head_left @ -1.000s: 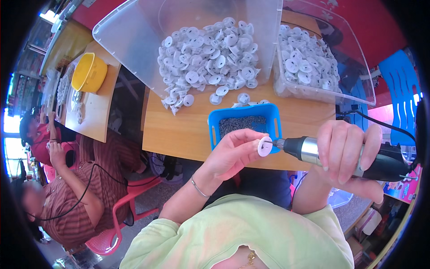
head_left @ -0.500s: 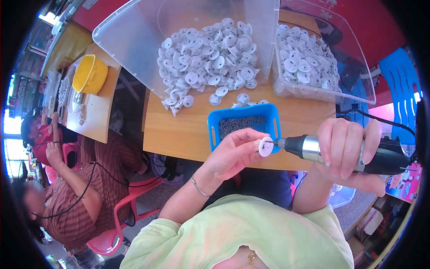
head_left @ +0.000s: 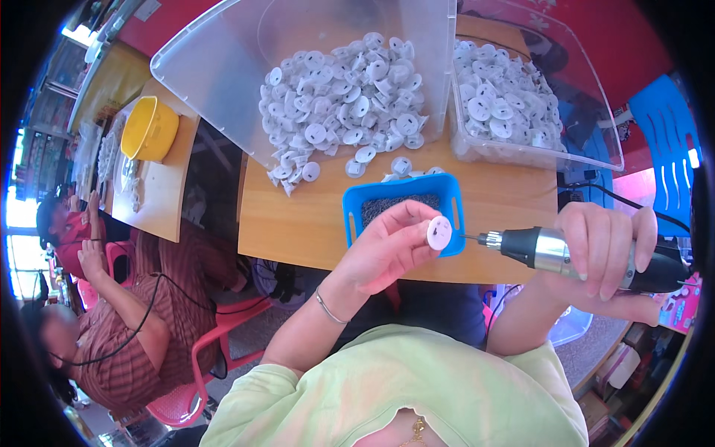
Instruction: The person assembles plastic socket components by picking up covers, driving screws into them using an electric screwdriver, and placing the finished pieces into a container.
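Between thumb and fingers, my left hand (head_left: 393, 249) pinches a small white round plastic part (head_left: 439, 233), its flat face turned to the right. My right hand (head_left: 607, 257) is wrapped round a black and silver electric screwdriver (head_left: 547, 249), held level with its thin bit (head_left: 469, 237) aimed left. A short gap lies between the bit's tip and the disc. Just beyond my left hand stands a blue basket (head_left: 456, 212) filled with small dark screws (head_left: 387, 207), partly hidden by my fingers.
A heap of white round parts (head_left: 335, 104) spills from a tipped clear bin (head_left: 216, 59) onto the wooden table (head_left: 290, 220). Another clear bin (head_left: 514, 153) holds more. A black cable (head_left: 633, 200) runs at the right. Two people sit at the left, near a yellow basin (head_left: 151, 130).
The screwdriver has drawn back to the right, so its bit no longer touches the white part. My left hand keeps hold of that part, which has turned slightly and risen a little.
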`<state>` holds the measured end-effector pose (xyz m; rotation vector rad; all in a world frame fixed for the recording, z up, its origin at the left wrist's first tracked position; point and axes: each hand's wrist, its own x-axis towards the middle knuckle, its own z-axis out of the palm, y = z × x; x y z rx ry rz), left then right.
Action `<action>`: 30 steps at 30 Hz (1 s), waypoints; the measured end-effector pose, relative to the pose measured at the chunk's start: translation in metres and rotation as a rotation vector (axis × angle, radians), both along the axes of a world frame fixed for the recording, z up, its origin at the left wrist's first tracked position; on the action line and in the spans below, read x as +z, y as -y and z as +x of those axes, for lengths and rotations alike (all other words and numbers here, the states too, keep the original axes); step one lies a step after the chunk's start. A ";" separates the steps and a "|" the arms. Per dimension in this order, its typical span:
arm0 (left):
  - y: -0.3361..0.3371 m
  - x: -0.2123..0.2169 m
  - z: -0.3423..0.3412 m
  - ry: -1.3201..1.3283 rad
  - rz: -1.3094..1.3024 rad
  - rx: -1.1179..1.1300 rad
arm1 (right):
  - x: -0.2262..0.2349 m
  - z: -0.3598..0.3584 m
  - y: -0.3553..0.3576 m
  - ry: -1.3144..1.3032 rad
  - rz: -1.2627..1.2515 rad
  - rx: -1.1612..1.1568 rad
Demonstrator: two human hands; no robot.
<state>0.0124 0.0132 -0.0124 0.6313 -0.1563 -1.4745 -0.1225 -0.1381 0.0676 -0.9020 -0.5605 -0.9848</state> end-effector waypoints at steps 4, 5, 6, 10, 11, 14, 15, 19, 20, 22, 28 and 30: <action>0.034 0.023 0.013 0.321 -0.037 0.113 | 0.003 -0.009 -0.001 -0.020 0.055 -0.050; 0.047 0.033 0.018 0.408 -0.075 0.140 | 0.003 -0.010 -0.003 -0.024 0.087 -0.054; 0.060 0.043 0.023 0.430 -0.165 0.122 | 0.003 -0.012 -0.004 -0.023 0.085 -0.056; 0.074 0.075 0.038 0.810 -0.248 0.306 | -0.001 -0.018 -0.003 -0.047 0.084 -0.078; 0.069 0.069 0.049 0.810 -0.249 0.303 | -0.003 -0.019 -0.001 -0.052 0.070 -0.089; 0.041 0.037 0.090 1.497 0.041 0.354 | -0.005 -0.014 -0.006 -0.097 0.066 -0.107; 0.028 0.025 0.097 1.640 0.176 0.367 | -0.008 -0.010 -0.008 -0.126 0.068 -0.102; 0.003 -0.017 0.111 1.762 0.373 0.195 | -0.025 0.006 -0.013 -0.234 0.075 -0.107; 0.002 -0.023 0.111 1.787 0.365 0.139 | -0.034 0.009 -0.012 -0.228 0.065 -0.128; -0.001 -0.033 0.113 1.811 0.368 0.088 | -0.041 0.020 -0.017 -0.342 0.068 -0.141; 0.004 -0.047 0.111 1.848 0.379 0.123 | -0.070 0.044 -0.023 -0.478 0.029 -0.194; 0.004 -0.051 0.111 1.849 0.384 0.164 | -0.077 0.050 -0.023 -0.487 0.030 -0.191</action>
